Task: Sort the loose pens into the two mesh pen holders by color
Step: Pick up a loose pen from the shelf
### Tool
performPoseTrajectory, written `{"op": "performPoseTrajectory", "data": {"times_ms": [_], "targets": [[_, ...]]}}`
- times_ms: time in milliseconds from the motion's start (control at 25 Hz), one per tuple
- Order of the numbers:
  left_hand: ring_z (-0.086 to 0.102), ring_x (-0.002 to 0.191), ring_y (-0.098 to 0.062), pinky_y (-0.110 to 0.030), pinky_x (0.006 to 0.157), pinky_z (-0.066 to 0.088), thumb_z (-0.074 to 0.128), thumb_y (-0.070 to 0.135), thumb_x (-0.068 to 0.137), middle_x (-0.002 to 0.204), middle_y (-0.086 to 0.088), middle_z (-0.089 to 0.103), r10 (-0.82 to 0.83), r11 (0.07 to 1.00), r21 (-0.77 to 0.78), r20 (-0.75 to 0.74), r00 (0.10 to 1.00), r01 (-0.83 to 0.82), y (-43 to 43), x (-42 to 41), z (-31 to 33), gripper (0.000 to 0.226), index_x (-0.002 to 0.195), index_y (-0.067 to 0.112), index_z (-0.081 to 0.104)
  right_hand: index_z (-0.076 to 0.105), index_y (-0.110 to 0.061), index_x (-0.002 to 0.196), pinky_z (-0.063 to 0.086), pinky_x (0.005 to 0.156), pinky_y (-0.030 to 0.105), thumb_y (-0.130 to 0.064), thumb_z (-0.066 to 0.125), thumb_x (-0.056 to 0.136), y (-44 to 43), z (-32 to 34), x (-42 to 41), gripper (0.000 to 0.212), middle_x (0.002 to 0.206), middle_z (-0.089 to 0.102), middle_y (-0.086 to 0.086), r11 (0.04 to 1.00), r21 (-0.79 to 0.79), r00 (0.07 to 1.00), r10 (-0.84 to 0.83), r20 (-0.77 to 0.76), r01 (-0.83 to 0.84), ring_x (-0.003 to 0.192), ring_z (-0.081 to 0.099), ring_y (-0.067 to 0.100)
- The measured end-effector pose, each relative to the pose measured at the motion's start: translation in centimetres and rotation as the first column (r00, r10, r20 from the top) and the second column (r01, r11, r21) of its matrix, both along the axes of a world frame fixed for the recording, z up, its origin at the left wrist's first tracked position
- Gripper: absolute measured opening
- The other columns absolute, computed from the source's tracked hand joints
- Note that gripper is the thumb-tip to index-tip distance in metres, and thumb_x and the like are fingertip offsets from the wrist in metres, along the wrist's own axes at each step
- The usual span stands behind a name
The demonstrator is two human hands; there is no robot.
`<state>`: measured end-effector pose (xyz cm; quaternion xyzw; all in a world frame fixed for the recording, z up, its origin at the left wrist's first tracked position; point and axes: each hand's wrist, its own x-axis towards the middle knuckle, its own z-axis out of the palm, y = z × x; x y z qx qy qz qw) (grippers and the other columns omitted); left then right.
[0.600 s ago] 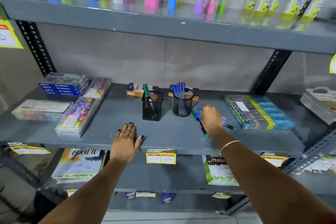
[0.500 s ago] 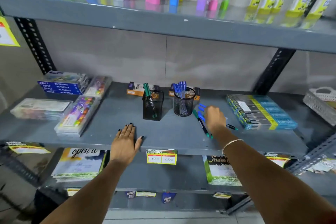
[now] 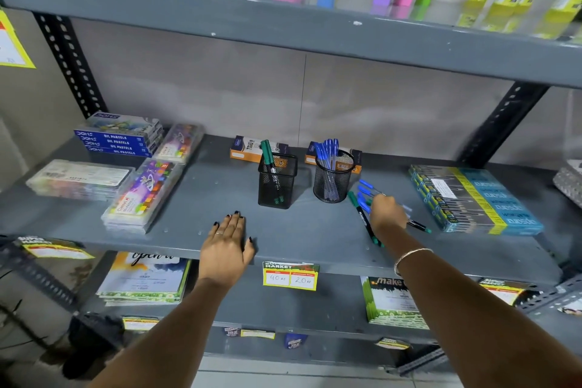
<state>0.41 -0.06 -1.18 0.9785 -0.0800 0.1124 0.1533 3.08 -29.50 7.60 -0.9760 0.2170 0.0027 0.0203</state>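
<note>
A square black mesh holder [image 3: 277,186] with green pens stands mid-shelf. Just right of it is a round mesh holder [image 3: 333,181] filled with blue pens. Loose pens lie to the right of the round holder: several blue-capped pens [image 3: 365,190] and a green-capped pen [image 3: 362,214], with another green pen's end [image 3: 420,226] sticking out. My right hand [image 3: 388,213] lies palm down over this pile, its fingertips hidden among the pens. My left hand [image 3: 227,241] rests flat on the shelf's front edge, fingers apart, holding nothing.
Oil pastel boxes [image 3: 118,138] and crayon packs [image 3: 143,195] fill the shelf's left. Two pen cartons [image 3: 248,148] lie behind the holders. A stack of blue-yellow packs [image 3: 472,198] sits right of the loose pens. The upper shelf [image 3: 283,19] hangs overhead.
My right hand has shifted slightly to the right over the loose pens. The left hand has stayed flat on the shelf edge.
</note>
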Motion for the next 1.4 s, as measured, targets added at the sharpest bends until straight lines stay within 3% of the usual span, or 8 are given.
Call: {"op": "performPoseTrajectory", "data": {"times_ms": [200, 440, 720, 840, 920, 1000, 1200, 1400], "targets": [[0.058, 0.108, -0.034, -0.048, 0.093, 0.040, 0.030, 0.035, 0.080, 0.118, -0.020, 0.061, 0.006, 1.000, 0.006, -0.025, 1.000, -0.006, 0.0, 0.0, 0.2, 0.059, 0.112, -0.004, 0.062, 0.063, 0.004, 0.107, 0.052, 0.084, 0.041, 0.003, 0.046, 0.090, 0.8, 3.0, 1.4, 0.023, 0.112, 0.065, 0.026, 0.982, 0.185, 0.975, -0.079, 0.209, 0.040, 0.104, 0.063, 0.041], [0.054, 0.113, -0.031, -0.045, 0.098, 0.036, 0.027, 0.037, 0.081, 0.123, -0.018, 0.058, 0.014, 1.000, 0.010, -0.030, 0.999, -0.014, -0.1, 0.1, -0.1, 0.062, 0.117, -0.001, 0.059, 0.069, -0.003, 0.100, 0.055, 0.076, 0.032, -0.009, 0.059, 0.087, 3.5, 9.6, 6.2, 0.017, 0.102, 0.073, 0.018, 0.886, 0.423, 0.749, -0.150, 0.646, -0.188, 0.091, 0.071, 0.032], [0.060, 0.105, -0.033, -0.042, 0.094, 0.040, 0.032, 0.033, 0.077, 0.115, -0.019, 0.063, 0.017, 1.000, -0.022, 0.008, 1.000, -0.017, -0.1, 0.2, -0.5, 0.057, 0.109, -0.003, 0.063, 0.067, 0.006, 0.096, 0.051, 0.073, 0.030, -0.001, 0.060, 0.083, 4.2, 5.5, 10.4, 0.016, 0.105, 0.069, 0.025, 0.930, 0.332, 0.963, 0.069, 0.260, -0.156, 0.098, 0.067, 0.037], [0.060, 0.104, -0.033, -0.037, 0.097, 0.030, 0.033, 0.032, 0.076, 0.115, -0.020, 0.063, 0.017, 0.999, -0.033, 0.021, 1.000, -0.017, -0.1, 0.2, -0.6, 0.057, 0.109, -0.004, 0.063, 0.065, 0.005, 0.084, 0.050, 0.071, 0.029, 0.002, 0.061, 0.080, 3.9, 4.0, 10.3, 0.005, 0.100, 0.069, 0.026, 0.922, 0.331, 0.951, 0.101, 0.293, -0.200, 0.095, 0.068, 0.037], [0.060, 0.104, -0.033, -0.038, 0.098, 0.032, 0.032, 0.032, 0.077, 0.115, -0.020, 0.063, 0.017, 1.000, -0.022, 0.016, 1.000, -0.016, -0.1, 0.2, -0.6, 0.057, 0.109, -0.004, 0.063, 0.068, 0.007, 0.092, 0.054, 0.077, 0.029, 0.001, 0.066, 0.079, 3.8, 4.8, 10.5, 0.014, 0.103, 0.071, 0.023, 0.919, 0.345, 0.948, 0.082, 0.308, -0.192, 0.096, 0.069, 0.034], [0.060, 0.104, -0.032, -0.039, 0.096, 0.036, 0.032, 0.032, 0.077, 0.115, -0.019, 0.063, 0.015, 1.000, -0.017, 0.026, 1.000, -0.015, -0.2, 0.1, -0.5, 0.057, 0.109, -0.003, 0.063, 0.071, 0.002, 0.100, 0.053, 0.086, 0.028, -0.001, 0.067, 0.080, 3.1, 6.2, 10.4, 0.021, 0.108, 0.071, 0.019, 0.914, 0.376, 0.938, 0.015, 0.345, -0.153, 0.101, 0.068, 0.031], [0.060, 0.105, -0.032, -0.046, 0.092, 0.041, 0.031, 0.033, 0.077, 0.115, -0.019, 0.063, 0.014, 1.000, 0.000, 0.030, 0.999, -0.014, -0.2, 0.1, -0.2, 0.058, 0.109, -0.003, 0.063, 0.072, 0.002, 0.094, 0.054, 0.080, 0.029, 0.004, 0.054, 0.085, 0.5, 6.4, 6.8, 0.020, 0.101, 0.073, 0.021, 0.894, 0.441, 0.809, -0.205, 0.551, -0.074, 0.094, 0.070, 0.033], [0.060, 0.104, -0.033, -0.049, 0.092, 0.040, 0.031, 0.033, 0.078, 0.115, -0.020, 0.063, 0.024, 1.000, 0.011, 0.012, 1.000, -0.024, -0.3, 0.0, -0.2, 0.058, 0.109, -0.004, 0.063, 0.064, 0.005, 0.106, 0.052, 0.087, 0.041, 0.000, 0.053, 0.090, 0.6, 1.3, 3.7, 0.020, 0.112, 0.066, 0.025, 0.945, 0.325, 0.980, -0.083, 0.183, 0.019, 0.104, 0.064, 0.038]]}}
